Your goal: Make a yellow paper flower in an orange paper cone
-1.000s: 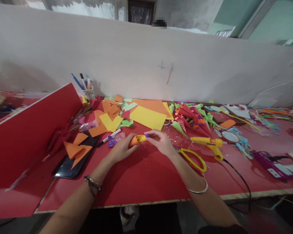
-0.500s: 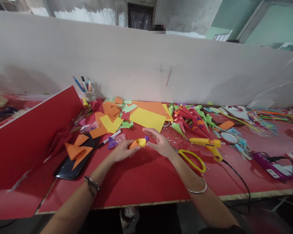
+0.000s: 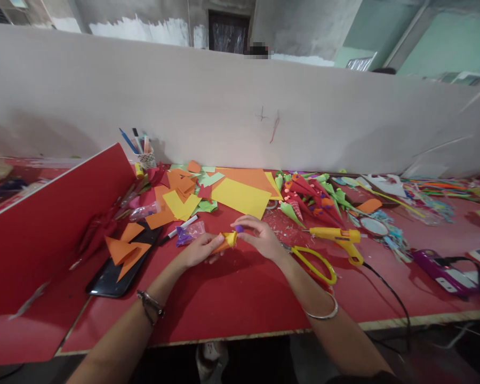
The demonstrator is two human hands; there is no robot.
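Note:
Over the red table, my left hand (image 3: 202,249) is closed round a small rolled cone (image 3: 227,242), orange outside with yellow at its wide end. That wide end points right. A small purple pompom (image 3: 239,229) sits at the fingertips of my right hand (image 3: 260,239), just beside the cone's mouth; its fingers are bent and pinched on the pompom. Whether the pompom touches the cone I cannot tell. Close behind my left hand lies a clear bag with purple bits (image 3: 190,233). Yellow-handled scissors (image 3: 314,264) lie under my right forearm.
A yellow hot glue gun (image 3: 338,237) lies to the right, its cord running off the table edge. Behind are yellow sheets (image 3: 240,196), orange scraps and a heap of red and green cones (image 3: 310,194). At left are a black phone (image 3: 116,277) and a leaning red board (image 3: 56,229).
My left hand has tilted the cone so that its yellow mouth faces more to the right. My right fingers have closed in on the purple pompom.

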